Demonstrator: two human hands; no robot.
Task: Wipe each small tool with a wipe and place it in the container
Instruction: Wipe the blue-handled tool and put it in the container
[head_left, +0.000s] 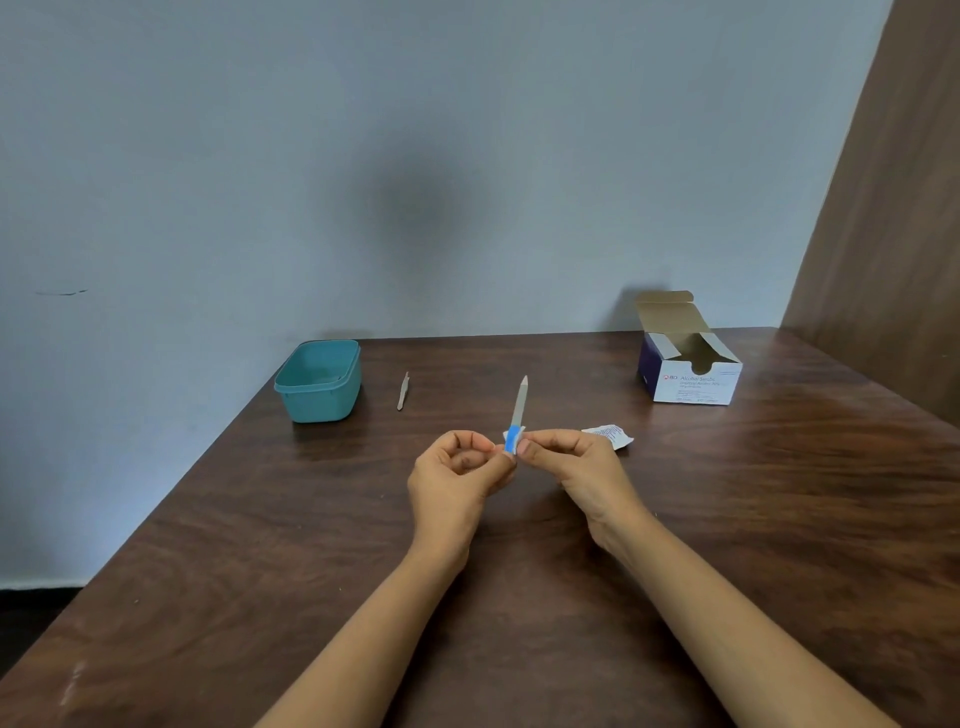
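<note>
Two grips on one nail file (519, 408), held above the bench (249, 530).
My left grip (457, 470) pinched the file's blue handle end, tip pointing up and away; my right grip (576, 462) pinched the white wipe (507, 434) wrapped round that handle. The teal container (318, 402) sat open at the bench's far-left edge, with a second small tool (402, 391) lying flat between it and the file. A torn wrapper (609, 435) lay just beyond my right knuckles; the open swab box (693, 387) was far right.

Table (260, 545), dark wood grain, held: one teal container (318, 382), open, far left; one slim metal tool (402, 392), flat, near it; one torn wrapper (610, 435), right of centre; one opened swab box (691, 374), far right.
</note>
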